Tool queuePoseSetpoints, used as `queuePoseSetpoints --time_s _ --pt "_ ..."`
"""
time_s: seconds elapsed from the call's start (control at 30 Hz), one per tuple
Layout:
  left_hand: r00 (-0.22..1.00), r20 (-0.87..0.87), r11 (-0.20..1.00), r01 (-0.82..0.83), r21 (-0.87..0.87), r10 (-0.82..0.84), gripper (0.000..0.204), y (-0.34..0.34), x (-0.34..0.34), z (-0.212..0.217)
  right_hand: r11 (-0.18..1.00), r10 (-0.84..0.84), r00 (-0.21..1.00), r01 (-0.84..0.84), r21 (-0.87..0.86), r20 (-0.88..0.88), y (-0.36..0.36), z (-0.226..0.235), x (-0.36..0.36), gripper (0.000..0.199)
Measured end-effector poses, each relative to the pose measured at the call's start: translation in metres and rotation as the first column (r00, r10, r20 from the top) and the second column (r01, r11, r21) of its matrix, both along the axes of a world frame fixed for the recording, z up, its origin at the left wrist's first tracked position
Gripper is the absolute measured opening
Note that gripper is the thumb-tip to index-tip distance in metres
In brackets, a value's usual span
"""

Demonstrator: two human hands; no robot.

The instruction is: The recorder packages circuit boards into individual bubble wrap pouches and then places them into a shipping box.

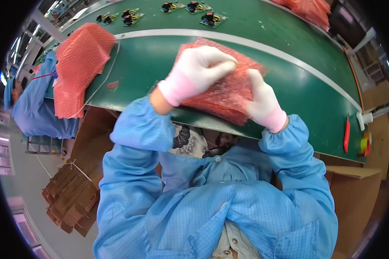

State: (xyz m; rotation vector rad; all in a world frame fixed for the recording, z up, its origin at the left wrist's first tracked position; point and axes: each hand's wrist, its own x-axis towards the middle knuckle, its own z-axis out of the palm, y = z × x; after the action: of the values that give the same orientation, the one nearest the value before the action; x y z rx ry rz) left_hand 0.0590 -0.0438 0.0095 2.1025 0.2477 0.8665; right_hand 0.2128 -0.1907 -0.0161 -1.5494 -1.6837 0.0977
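A stack of pink-red bubble-wrap bags lies on the green workbench in front of me, reaching its near edge. My left hand, in a white glove with a pink cuff, is over the stack's upper left part. Its thumb and forefinger pinch together at the top bag's film. At the right edge of the stack my right hand, gloved the same way, grips the bags. Its thumb points up, and its other fingers are mostly hidden. The film between the hands looks slightly blurred.
Several small circuit boards sit beyond the pale rail. More pink bubble wrap hangs over the bench at left, near a co-worker in blue. Red-handled tool and tape rolls are at right; flattened cardboard stands lower left.
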Motion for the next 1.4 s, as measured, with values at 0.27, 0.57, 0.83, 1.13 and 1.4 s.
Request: queuePoseSetpoints --time_s 0.27,0.57,0.83,1.13,1.4 --pt "0.924 0.191 0.944 -0.322 -0.072 0.33 0.025 0.033 -0.04 0.005 0.938 -0.08 0.98 0.136 0.319 -0.183 0.005 0.05 0.026 0.021" --pt "0.894 0.228 0.921 -0.36 -0.15 0.386 0.024 0.02 -0.049 -0.021 0.892 0.445 0.805 -0.357 -0.279 0.393 0.041 0.054 -0.016 0.046" --pt "0.896 0.243 0.927 -0.346 -0.141 0.371 0.02 0.033 -0.049 -0.006 0.955 0.285 0.897 -0.237 -0.176 0.338 0.033 0.05 -0.014 0.04" --pt "0.922 0.217 0.616 -0.377 0.692 0.321 0.02 0.034 -0.042 0.007 0.488 -0.212 0.271 0.862 0.139 -0.939 -0.158 0.098 -0.007 0.032" --pt "0.944 -0.33 0.963 0.089 0.253 0.0 0.027 -0.004 0.022 0.007 0.161 -0.979 0.202 0.693 0.703 0.025 -0.443 0.096 0.048 0.045"
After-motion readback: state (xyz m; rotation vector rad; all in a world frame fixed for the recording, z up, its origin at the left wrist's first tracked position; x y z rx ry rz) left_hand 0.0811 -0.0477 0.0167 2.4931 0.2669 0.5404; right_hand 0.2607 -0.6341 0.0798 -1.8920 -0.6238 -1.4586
